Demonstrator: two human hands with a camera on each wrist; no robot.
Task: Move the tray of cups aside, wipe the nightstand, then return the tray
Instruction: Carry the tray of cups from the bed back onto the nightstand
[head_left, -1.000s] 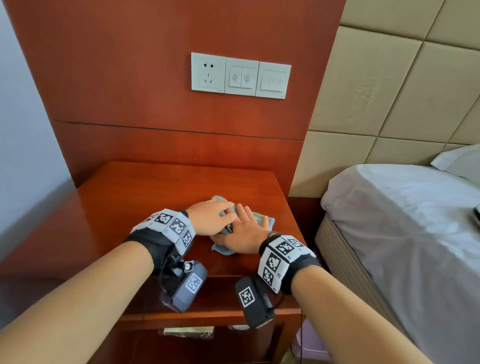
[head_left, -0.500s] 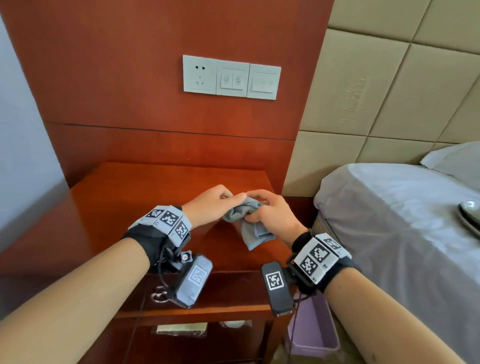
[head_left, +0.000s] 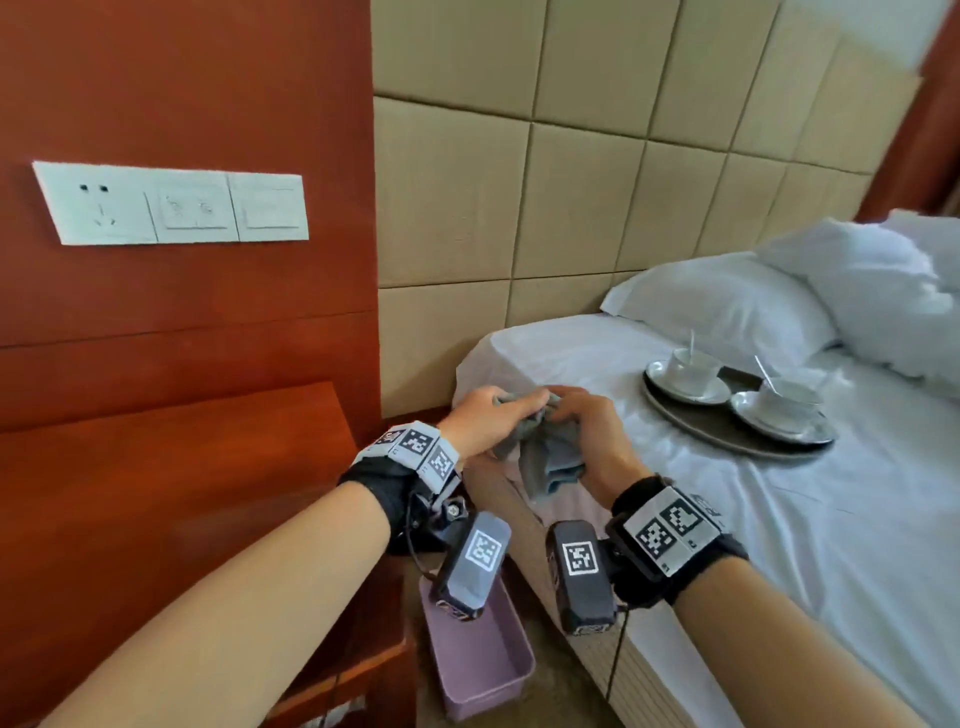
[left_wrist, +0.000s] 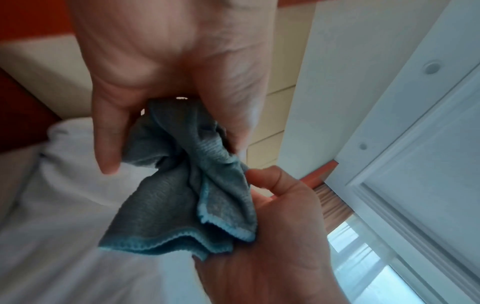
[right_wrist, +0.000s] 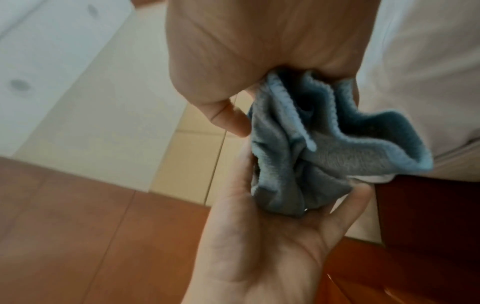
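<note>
Both hands hold a crumpled grey-blue cloth (head_left: 550, 457) in the air, over the gap between the wooden nightstand (head_left: 182, 467) and the bed. My left hand (head_left: 488, 421) pinches its upper left part. My right hand (head_left: 592, 431) grips the bunch from the right. In the left wrist view the cloth (left_wrist: 182, 195) hangs from my left hand (left_wrist: 168, 61) into the right hand (left_wrist: 272, 246). The right wrist view shows the cloth (right_wrist: 311, 154) between my right hand (right_wrist: 259, 41) and the left hand (right_wrist: 259, 246). A dark oval tray (head_left: 727, 441) with two white cups (head_left: 693, 369) on saucers lies on the bed, right of the hands.
The white-sheeted bed (head_left: 779, 545) fills the right, with pillows (head_left: 727, 306) behind the tray. A pink bin (head_left: 483, 660) stands on the floor between nightstand and bed, below my wrists. A socket and switch panel (head_left: 171, 202) is on the wood wall.
Both hands lifted the cloth off the nightstand top and carried it right, toward the bed. My view swung right, bringing the tray on the bed into sight.
</note>
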